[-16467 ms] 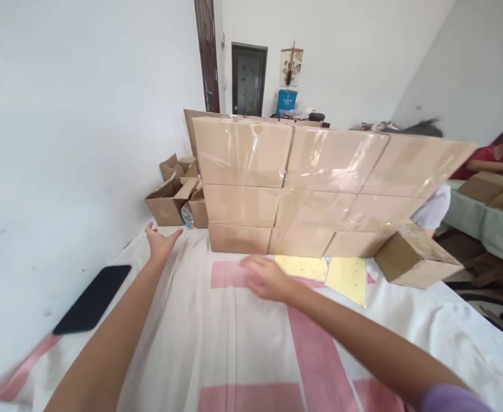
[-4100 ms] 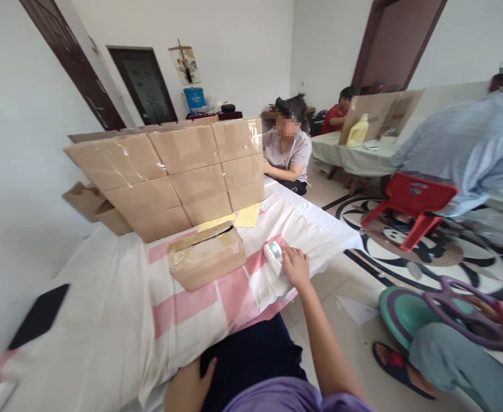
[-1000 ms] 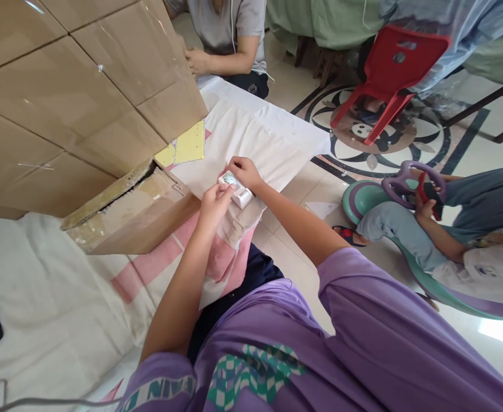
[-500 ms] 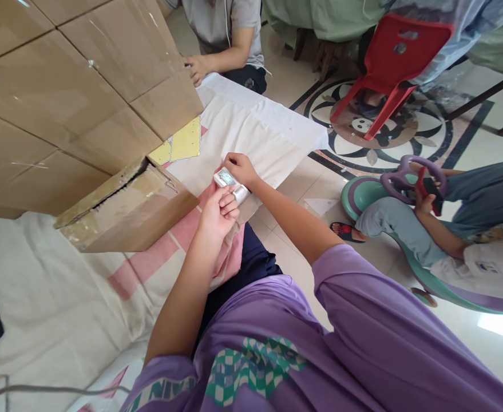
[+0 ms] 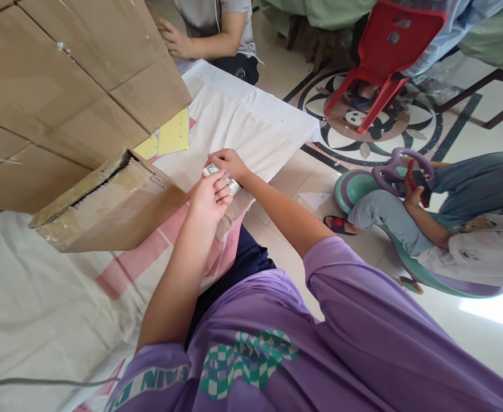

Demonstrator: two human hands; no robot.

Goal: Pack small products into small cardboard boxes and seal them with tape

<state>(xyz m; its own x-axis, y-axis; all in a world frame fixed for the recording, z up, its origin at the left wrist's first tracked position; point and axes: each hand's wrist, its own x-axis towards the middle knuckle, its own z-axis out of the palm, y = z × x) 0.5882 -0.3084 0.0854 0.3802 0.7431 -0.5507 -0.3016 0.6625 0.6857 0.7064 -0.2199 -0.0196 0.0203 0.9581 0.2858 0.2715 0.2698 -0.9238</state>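
A small white device with a shiny top [image 5: 211, 169] lies between my two hands at the near edge of the cloth-covered surface. My left hand [image 5: 212, 193] has its fingers curled over the device's near side, and what they pinch, if anything, is too small to name. From the far side my right hand [image 5: 228, 163] wraps round the device with bent fingers. Part of the device is hidden under both hands.
Stacked cardboard boxes [image 5: 71, 74] and a worn carton [image 5: 114, 200] stand at the left. Yellow sheets [image 5: 174, 134] lie beside them. Another person's hand [image 5: 176, 41] is at the far end. At the right are a red chair [image 5: 399, 40] and a person on a green ride-on toy [image 5: 349, 189].
The view has shifted slightly, so most things sit further left. My left hand has moved over the device's top and covers more of it. The far person's hand has moved left along the boxes.
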